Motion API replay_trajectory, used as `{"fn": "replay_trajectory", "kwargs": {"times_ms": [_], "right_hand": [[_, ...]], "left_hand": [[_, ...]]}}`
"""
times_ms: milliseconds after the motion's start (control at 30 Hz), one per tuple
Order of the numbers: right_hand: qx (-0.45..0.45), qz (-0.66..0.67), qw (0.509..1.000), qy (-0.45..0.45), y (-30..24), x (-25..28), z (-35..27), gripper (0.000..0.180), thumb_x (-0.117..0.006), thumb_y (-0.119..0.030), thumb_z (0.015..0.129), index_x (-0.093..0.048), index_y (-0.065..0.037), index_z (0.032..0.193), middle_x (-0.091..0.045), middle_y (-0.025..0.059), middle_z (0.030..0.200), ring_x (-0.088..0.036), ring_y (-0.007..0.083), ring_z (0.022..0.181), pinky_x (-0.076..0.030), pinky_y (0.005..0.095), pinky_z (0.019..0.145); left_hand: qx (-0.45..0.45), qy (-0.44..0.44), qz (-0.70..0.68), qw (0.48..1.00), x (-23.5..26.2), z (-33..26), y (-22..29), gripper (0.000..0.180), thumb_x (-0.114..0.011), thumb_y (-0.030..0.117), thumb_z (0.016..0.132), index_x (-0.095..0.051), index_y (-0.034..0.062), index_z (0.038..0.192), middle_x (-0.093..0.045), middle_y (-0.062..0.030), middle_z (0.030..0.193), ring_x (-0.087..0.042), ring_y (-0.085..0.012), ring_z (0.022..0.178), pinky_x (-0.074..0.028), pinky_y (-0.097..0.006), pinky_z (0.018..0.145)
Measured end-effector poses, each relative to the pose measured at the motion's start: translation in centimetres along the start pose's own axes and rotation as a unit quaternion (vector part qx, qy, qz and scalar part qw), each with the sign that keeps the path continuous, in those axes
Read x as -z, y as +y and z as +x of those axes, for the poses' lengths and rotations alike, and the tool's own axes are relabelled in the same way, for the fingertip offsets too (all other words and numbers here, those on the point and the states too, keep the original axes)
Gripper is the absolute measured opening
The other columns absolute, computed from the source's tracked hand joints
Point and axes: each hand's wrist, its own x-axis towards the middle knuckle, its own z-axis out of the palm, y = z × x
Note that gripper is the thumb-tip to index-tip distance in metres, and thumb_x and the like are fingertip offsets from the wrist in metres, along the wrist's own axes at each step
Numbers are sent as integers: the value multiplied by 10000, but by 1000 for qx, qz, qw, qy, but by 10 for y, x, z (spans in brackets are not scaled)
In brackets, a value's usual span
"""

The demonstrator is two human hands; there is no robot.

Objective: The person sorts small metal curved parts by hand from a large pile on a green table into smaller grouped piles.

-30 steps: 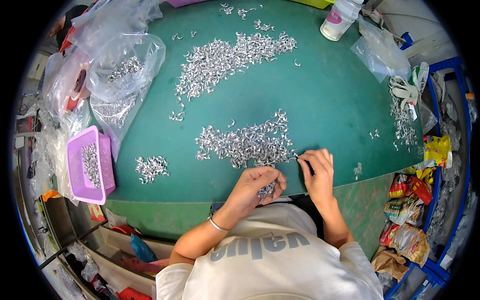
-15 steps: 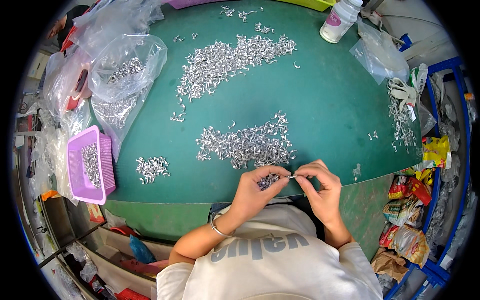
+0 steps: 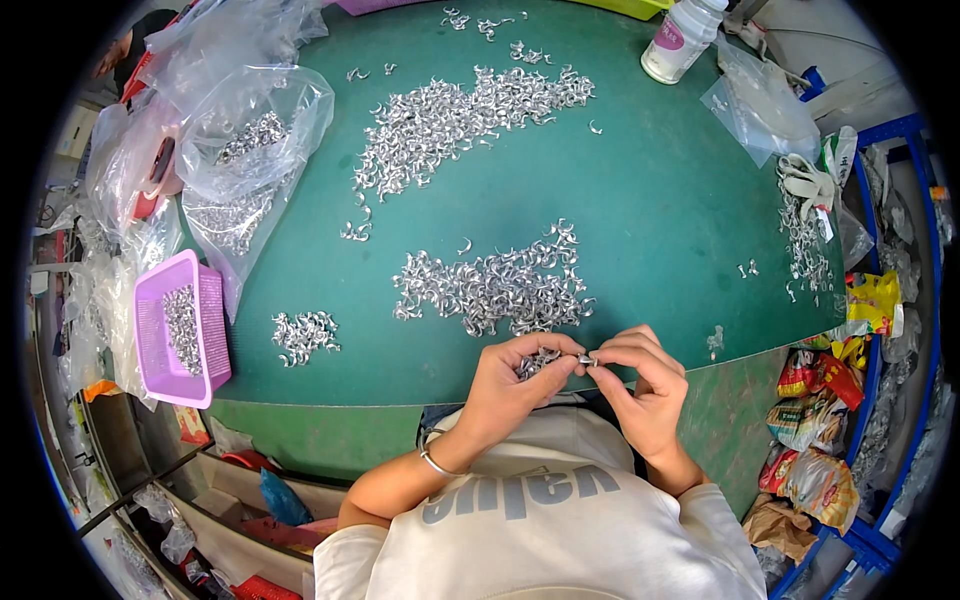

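At the table's near edge, my left hand (image 3: 502,388) curls around several small curved silver metal pieces (image 3: 537,362). Its thumb and forefinger meet my right hand (image 3: 646,388) at one small metal piece (image 3: 587,361). The fingertips of both hands pinch that piece, and its exact shape is partly hidden. Just beyond my hands lies a heap of similar hook-like curved pieces (image 3: 495,290). A larger heap (image 3: 430,130) spreads farther back, and a small one (image 3: 305,338) sits to the left.
A purple basket (image 3: 216,330) with metal pieces stands at the left edge of the green table (image 3: 660,220). Behind it are clear plastic bags (image 3: 285,180), one holding pieces. A white bottle (image 3: 680,42) stands far right, above a glove (image 3: 805,183). Blue shelving (image 3: 915,190) is at right.
My right fingers have shifted slightly around the small metal piece, which shows at a different angle between the fingertips. The heaps look the same.
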Motion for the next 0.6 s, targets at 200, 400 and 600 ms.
{"fn": "replay_trajectory", "kwargs": {"times_ms": [200,400,600], "right_hand": [[24,-23,999,-1,-3,0,1,158,-689,52,659,-631,16,802,-621,107,769,-564,224,707,-451,301,639],[-50,14,998,-32,3,-1,0,160,-686,49,662,-643,3,810,-620,100,760,-555,217,696,-444,300,638],[-20,-23,995,-97,6,5,7,130,-653,32,710,-663,0,836,-624,100,765,-552,219,695,-441,299,637]], "left_hand": [[40,-25,-24,999,4,0,-1,148,-567,92,873,-595,-8,979,-583,-13,774,-408,-22,589,-298,-165,453],[20,-34,36,999,3,1,1,127,-565,82,870,-589,-9,954,-559,-16,739,-394,-25,570,-272,-171,442],[36,-65,124,989,14,8,-2,103,-577,81,862,-576,-5,918,-515,-7,701,-378,-22,542,-262,-173,426]]}}
